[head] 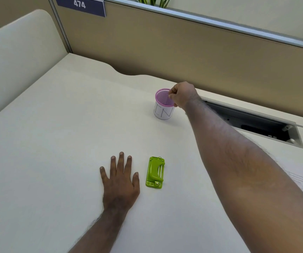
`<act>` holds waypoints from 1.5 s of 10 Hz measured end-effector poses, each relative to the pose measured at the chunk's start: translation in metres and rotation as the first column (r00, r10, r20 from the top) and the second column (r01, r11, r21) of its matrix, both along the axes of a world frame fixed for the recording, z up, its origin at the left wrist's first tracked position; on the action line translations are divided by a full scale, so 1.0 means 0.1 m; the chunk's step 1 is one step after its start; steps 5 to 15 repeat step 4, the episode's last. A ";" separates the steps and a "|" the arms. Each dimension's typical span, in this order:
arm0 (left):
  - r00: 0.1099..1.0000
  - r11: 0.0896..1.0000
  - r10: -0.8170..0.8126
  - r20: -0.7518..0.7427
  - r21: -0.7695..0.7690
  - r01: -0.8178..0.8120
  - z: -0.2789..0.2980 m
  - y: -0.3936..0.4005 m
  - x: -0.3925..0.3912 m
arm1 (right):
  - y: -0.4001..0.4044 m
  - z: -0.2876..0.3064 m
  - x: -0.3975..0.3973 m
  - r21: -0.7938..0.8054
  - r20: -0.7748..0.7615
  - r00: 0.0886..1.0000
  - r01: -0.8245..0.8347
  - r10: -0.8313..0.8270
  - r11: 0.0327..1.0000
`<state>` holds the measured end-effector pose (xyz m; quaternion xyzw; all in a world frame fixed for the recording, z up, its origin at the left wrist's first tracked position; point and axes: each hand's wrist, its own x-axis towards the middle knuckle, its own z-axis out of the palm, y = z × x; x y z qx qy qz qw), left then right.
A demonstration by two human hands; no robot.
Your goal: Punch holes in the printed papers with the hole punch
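Observation:
A small green hole punch (155,172) lies on the pale desk (64,134), near the front middle. My left hand (120,181) rests flat on the desk just left of it, fingers spread, holding nothing. My right hand (182,95) reaches far across to a pink mesh cup (163,104) wrapped in a white paper label; its fingertips pinch together at the cup's right rim. Whether they grip the rim or something tiny, I cannot tell. A printed paper (298,181) shows faintly at the right, mostly hidden behind my right forearm.
An open cable hatch (253,123) is cut into the desk at the back right. A beige partition (165,48) runs along the far edge, with a sign reading 474 (80,5). A cream divider (15,52) stands on the left.

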<state>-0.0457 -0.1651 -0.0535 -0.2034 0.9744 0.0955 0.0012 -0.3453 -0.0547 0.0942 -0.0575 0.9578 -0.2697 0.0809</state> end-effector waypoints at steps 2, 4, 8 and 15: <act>1.000 1.000 0.002 0.006 0.011 -0.002 0.00 0.00 -0.01 | 0.04 0.05 0.07 -0.055 0.017 1.000 -0.009 0.010 0.998; 1.000 1.000 0.008 0.022 0.027 -0.009 0.02 0.00 0.01 | 0.30 0.10 0.42 -0.050 -0.032 0.998 -0.058 0.057 0.997; 1.000 1.000 0.008 0.022 0.027 -0.009 0.02 0.00 0.01 | 0.30 0.10 0.42 -0.050 -0.032 0.998 -0.058 0.057 0.997; 1.000 1.000 0.008 0.022 0.027 -0.009 0.02 0.00 0.01 | 0.30 0.10 0.42 -0.050 -0.032 0.998 -0.058 0.057 0.997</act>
